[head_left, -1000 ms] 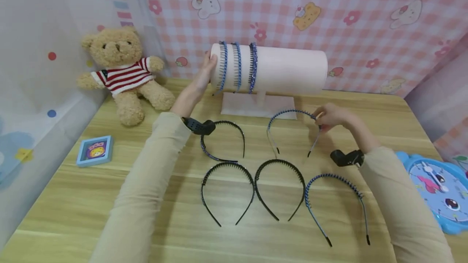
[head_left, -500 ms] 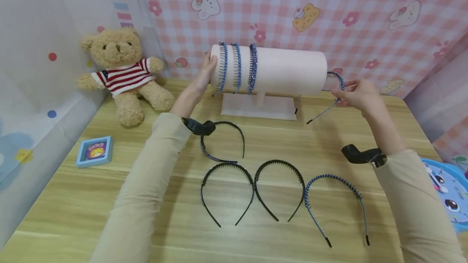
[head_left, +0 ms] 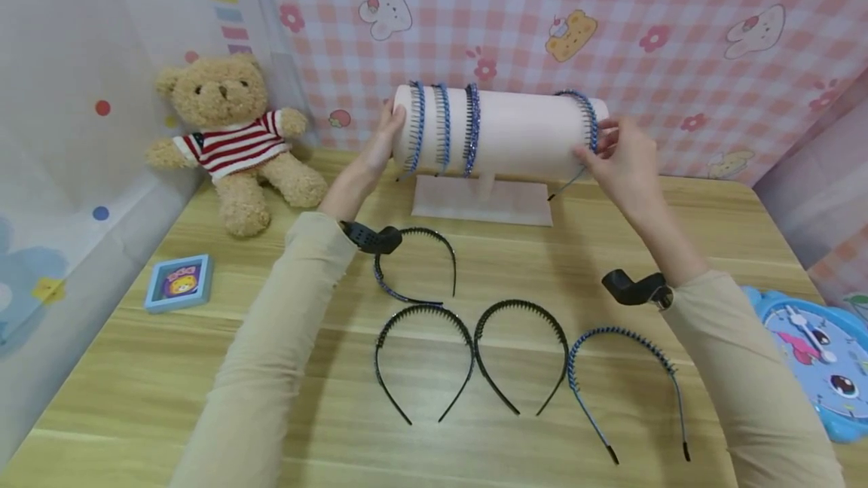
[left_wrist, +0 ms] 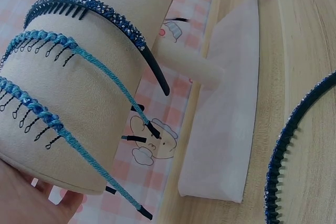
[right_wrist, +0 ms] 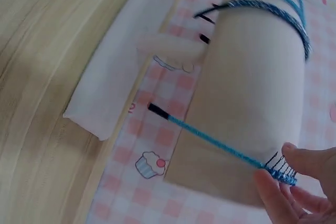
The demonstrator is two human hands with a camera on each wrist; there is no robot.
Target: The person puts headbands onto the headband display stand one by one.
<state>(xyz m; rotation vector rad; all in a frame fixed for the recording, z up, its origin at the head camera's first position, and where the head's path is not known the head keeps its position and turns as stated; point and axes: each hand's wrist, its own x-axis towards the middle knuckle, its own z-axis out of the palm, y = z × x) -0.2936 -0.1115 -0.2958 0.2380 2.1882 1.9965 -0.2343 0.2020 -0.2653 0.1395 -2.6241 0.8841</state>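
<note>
A pale pink headband display stand (head_left: 529, 134) lies crosswise at the back of the table, its padded roll on a short post. My left hand (head_left: 383, 138) grips the roll's left end. Near that end sit two blue braided headbands, the outer headband (head_left: 417, 126) and the inner headband (head_left: 444, 126), then a glittery dark-blue headband (head_left: 472, 130). At the right end, my right hand (head_left: 627, 168) pinches another blue braided headband (right_wrist: 215, 141) between thumb and fingers. This headband arches over the roll, and one black-tipped arm hangs past its front. Its far arm is hidden behind the roll.
On the table lie a glittery headband (head_left: 380, 277), two black-toothed headbands, the left headband (head_left: 425, 308) and the right headband (head_left: 521, 303), and a blue headband (head_left: 620, 330). A teddy bear (head_left: 227, 141), small blue frame (head_left: 157, 285) and blue clock (head_left: 807, 352) stand around them.
My right hand has lifted the blue braided headband from the table, carried it past the roll's right end, then brought it left over the roll. The left hand keeps its grip.
</note>
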